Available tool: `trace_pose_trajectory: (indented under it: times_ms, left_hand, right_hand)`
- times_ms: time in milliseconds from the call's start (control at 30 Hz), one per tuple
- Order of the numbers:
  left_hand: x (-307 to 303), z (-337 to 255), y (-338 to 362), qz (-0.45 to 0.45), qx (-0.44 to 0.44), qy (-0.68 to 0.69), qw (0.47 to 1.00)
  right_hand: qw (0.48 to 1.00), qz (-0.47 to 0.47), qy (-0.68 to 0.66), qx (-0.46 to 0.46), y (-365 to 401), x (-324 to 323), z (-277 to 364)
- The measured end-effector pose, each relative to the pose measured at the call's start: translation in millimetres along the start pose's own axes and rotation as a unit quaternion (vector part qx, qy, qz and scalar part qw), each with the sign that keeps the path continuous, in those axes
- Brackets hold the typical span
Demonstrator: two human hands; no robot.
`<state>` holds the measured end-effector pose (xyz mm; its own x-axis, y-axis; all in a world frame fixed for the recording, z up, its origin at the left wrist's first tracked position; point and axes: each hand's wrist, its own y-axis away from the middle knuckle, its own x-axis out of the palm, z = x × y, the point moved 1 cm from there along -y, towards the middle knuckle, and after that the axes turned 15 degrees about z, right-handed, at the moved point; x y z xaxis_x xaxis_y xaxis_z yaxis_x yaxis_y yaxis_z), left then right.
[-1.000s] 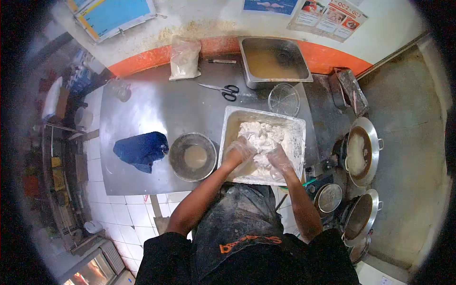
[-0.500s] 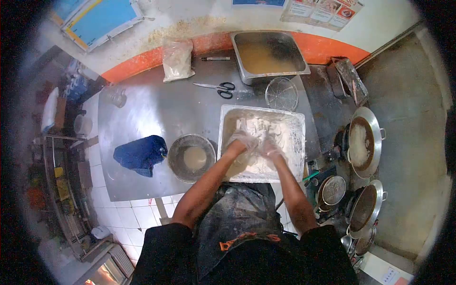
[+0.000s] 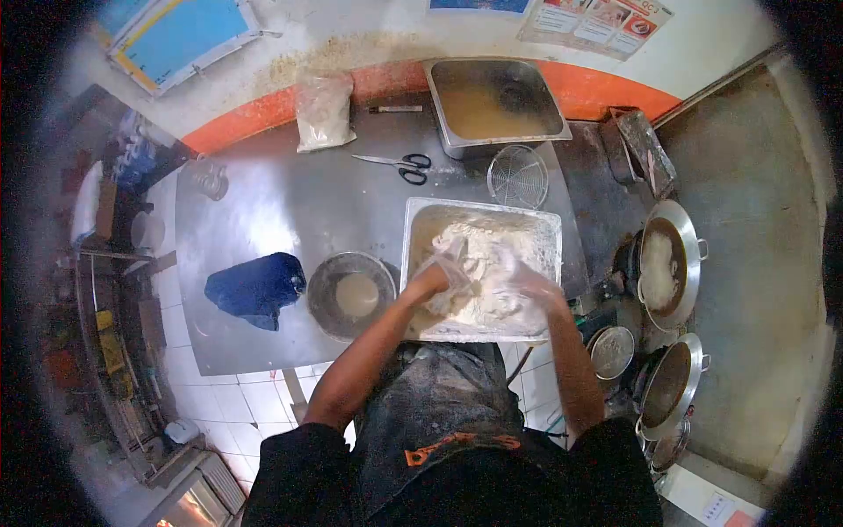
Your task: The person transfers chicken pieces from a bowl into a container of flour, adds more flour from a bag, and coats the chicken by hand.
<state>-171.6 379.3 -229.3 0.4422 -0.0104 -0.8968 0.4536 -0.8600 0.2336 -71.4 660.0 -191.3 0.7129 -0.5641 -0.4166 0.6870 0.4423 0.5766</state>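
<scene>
A pale rectangular tub (image 3: 411, 241) holds white flour (image 3: 492, 307) with lumpy, flour-coated pieces in it that I cannot make out singly. My left hand (image 3: 450, 270), in a thin see-through glove, is at the left part of the flour, its fingers apart and dusted white. On the right side of the tub, my right hand (image 3: 524, 277) is gloved too and smeared by motion, so its fingers do not show clearly. Left of the tub stands a round metal bowl (image 3: 318, 307) with a cloudy pale liquid at its bottom.
Dark blue cloth (image 3: 255, 285) lies left on the steel table (image 3: 237, 211). Scissors (image 3: 408, 167), a marker (image 3: 395, 110), a bag of white powder (image 3: 325, 114), a wire strainer (image 3: 518, 177) and a deep pan of liquid (image 3: 452, 132) are behind. Woks (image 3: 672, 263) stand at right.
My hands, close together in the flour before, are now farther apart. The right hand has moved right and the flour between them is more exposed.
</scene>
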Motion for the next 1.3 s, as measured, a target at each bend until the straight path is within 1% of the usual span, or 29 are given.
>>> trace_pose_trajectory:
  times_ms: [67, 167, 267, 300, 333, 400, 433, 500, 533, 567, 600, 633, 667, 700, 733, 767, 800, 833, 867, 900, 933, 967, 1000, 1067, 1100, 1133, 1233, 1267, 1300]
  left_hand:
    - [22, -2, -22, -0.026, 0.005, -0.022, 0.999]
    - [81, 21, -55, 0.009, 0.072, -0.161, 0.984]
    - [15, 9, -21, 0.006, 0.035, -0.090, 0.995]
    - [-2, 8, -10, 0.008, 0.011, -0.053, 0.999]
    - [-4, 5, -7, 0.009, 0.007, -0.053, 0.999]
    - [-6, 0, -5, -0.064, -0.081, 0.224, 0.969]
    - [6, 5, -10, -0.061, -0.080, 0.225, 0.969]
    - [22, 10, -29, -0.076, 0.119, 0.090, 0.986]
    - [13, 7, -25, -0.054, 0.136, 0.101, 0.984]
    - [0, 2, -20, -0.052, 0.116, 0.142, 0.982]
    - [-11, -5, -13, -0.061, 0.097, 0.179, 0.977]
    - [-22, -14, -8, -0.089, 0.072, 0.214, 0.970]
    - [-33, -24, -2, -0.128, 0.041, 0.250, 0.959]
    - [-41, -35, 4, -0.174, 0.008, 0.286, 0.942]
    - [-45, -46, 10, -0.233, -0.032, 0.322, 0.917]
    - [-51, -52, 14, -0.300, -0.076, 0.353, 0.883]
    - [-54, -59, 16, -0.352, -0.115, 0.372, 0.851]
    - [-45, -46, 15, -0.350, -0.113, 0.370, 0.853]
    - [-37, -28, 15, -0.164, -0.166, 0.029, 0.972]
    - [-26, -14, 12, 0.049, -0.194, -0.317, 0.927]
    - [-20, -6, 10, 0.076, -0.126, -0.334, 0.931]
    - [-17, -4, 6, 0.022, -0.071, -0.196, 0.978]
    - [-13, -6, -1, -0.035, -0.016, -0.065, 0.997]
    - [-14, -24, -11, -0.119, -0.004, 0.100, 0.988]
    - [-18, -30, -13, -0.150, -0.006, 0.155, 0.976]
    - [-20, -31, -13, -0.169, -0.008, 0.191, 0.967]
    - [-24, -18, -8, -0.153, 0.006, 0.135, 0.979]
    - [-22, -6, -3, -0.125, 0.013, 0.067, 0.990]
    - [-22, 4, 0, -0.102, 0.017, 0.012, 0.995]
  right_hand:
    - [0.986, -0.005, 0.164, 0.008, -51, 2, 23]
    - [0.985, 0.004, 0.162, -0.053, -73, 19, 45]
    - [0.974, -0.124, 0.080, 0.171, -42, 2, 82]
    - [0.974, -0.125, 0.082, 0.168, -37, -6, 86]
    - [0.978, -0.124, 0.030, 0.164, -30, -13, 83]
    - [0.982, -0.076, -0.151, 0.089, -13, -25, 61]
    - [0.981, -0.076, -0.154, 0.091, -7, -28, 74]
    - [0.992, -0.068, -0.066, -0.083, 14, -42, 115]
    - [0.971, -0.055, -0.229, -0.046, 30, -50, 167]
    - [0.971, -0.055, -0.228, -0.045, 22, -42, 155]
    - [0.993, -0.099, -0.038, -0.049, 5, -25, 129]
    - [0.977, -0.142, 0.153, -0.054, -10, -13, 110]
    - [0.976, -0.143, 0.155, -0.057, -17, -10, 99]
    - [0.980, -0.122, -0.136, -0.084, -17, -8, 85]
    - [0.898, -0.090, -0.419, -0.100, -13, -2, 72]
    - [0.737, -0.053, -0.665, -0.108, -11, 2, 60]
    - [0.736, -0.055, -0.666, -0.110, -9, 1, 51]
    - [0.835, -0.057, -0.519, -0.172, -5, -4, 45]
    - [0.906, -0.057, -0.353, -0.228, -3, -8, 39]
    - [0.906, -0.055, -0.352, -0.229, -5, -13, 29]
    - [0.956, -0.073, -0.245, -0.145, -9, -17, 15]
    - [0.985, -0.092, -0.133, -0.057, -14, -15, -5]
    - [0.952, -0.111, -0.277, -0.062, -27, -5, -36]
    - [0.976, -0.207, -0.021, -0.064, -15, -22, 50]
    - [0.957, -0.267, 0.102, -0.046, -7, -32, 101]
    - [0.984, -0.150, -0.068, 0.065, 5, -46, 134]
    - [0.977, -0.172, -0.048, 0.116, -11, -5, 31]
    - [0.977, -0.170, -0.049, 0.116, -4, -8, 33]
    - [0.933, -0.151, -0.324, -0.033, 2, -24, 44]
